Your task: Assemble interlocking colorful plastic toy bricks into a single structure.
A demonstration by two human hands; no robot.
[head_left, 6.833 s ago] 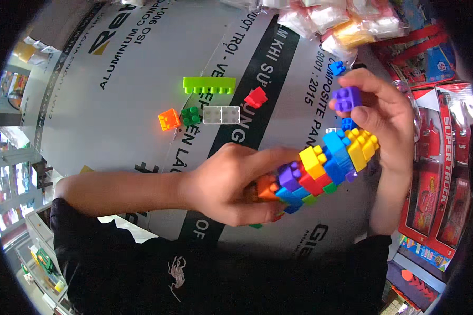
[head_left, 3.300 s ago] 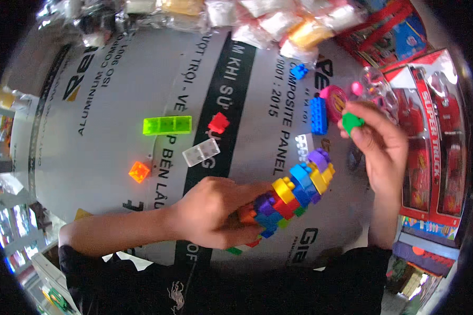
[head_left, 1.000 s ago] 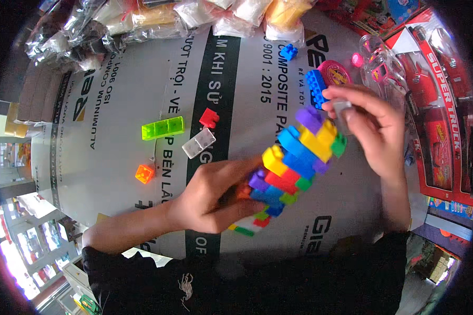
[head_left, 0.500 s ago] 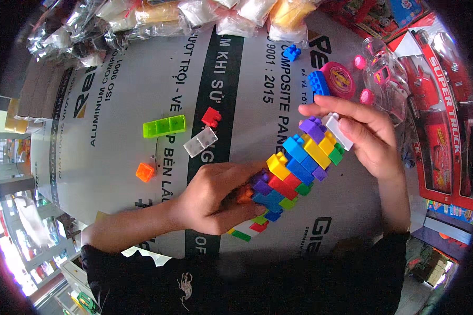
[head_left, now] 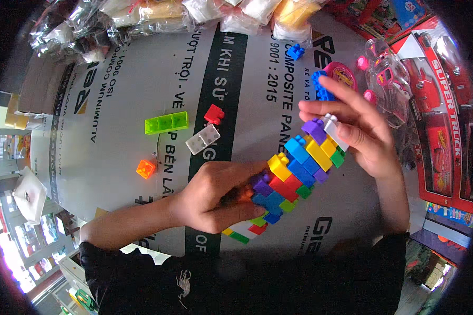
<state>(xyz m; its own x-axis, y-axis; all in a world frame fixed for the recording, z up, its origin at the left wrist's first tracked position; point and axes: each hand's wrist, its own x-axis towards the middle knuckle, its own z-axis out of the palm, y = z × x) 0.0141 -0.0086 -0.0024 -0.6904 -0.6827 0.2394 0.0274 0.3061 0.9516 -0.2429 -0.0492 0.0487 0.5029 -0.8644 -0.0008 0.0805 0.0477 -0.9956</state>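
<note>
A build of stacked toy building bricks (head_left: pixel 301 171), in blue, yellow, red, purple and green, slants across the middle. My left hand (head_left: pixel 210 197) is closed around its lower left part, thumb on the near side; the palm hides some bricks. At the upper right end sits a white brick (head_left: pixel 335 131), next to a purple brick (head_left: pixel 314 129). My right hand (head_left: pixel 370 131) has its thumb against the white brick and a finger curving past the far side, while another finger stretches upward. Just beyond those fingers lies a blue brick (head_left: pixel 320 86), partly covered.
Loose on the printed panel (head_left: pixel 115 173) are a lime brick (head_left: pixel 166 123), a red brick (head_left: pixel 214 114), a clear brick (head_left: pixel 203 139), an orange brick (head_left: pixel 145 168) and a small blue brick (head_left: pixel 295 51). Plastic bags (head_left: pixel 194 13) line the far edge. Boxed toy trucks (head_left: pixel 441 121) stand right.
My right hand's upper finger has lifted away from the one below, spreading toward the far blue brick. The thumb stays at the white brick. My left hand keeps its grip.
</note>
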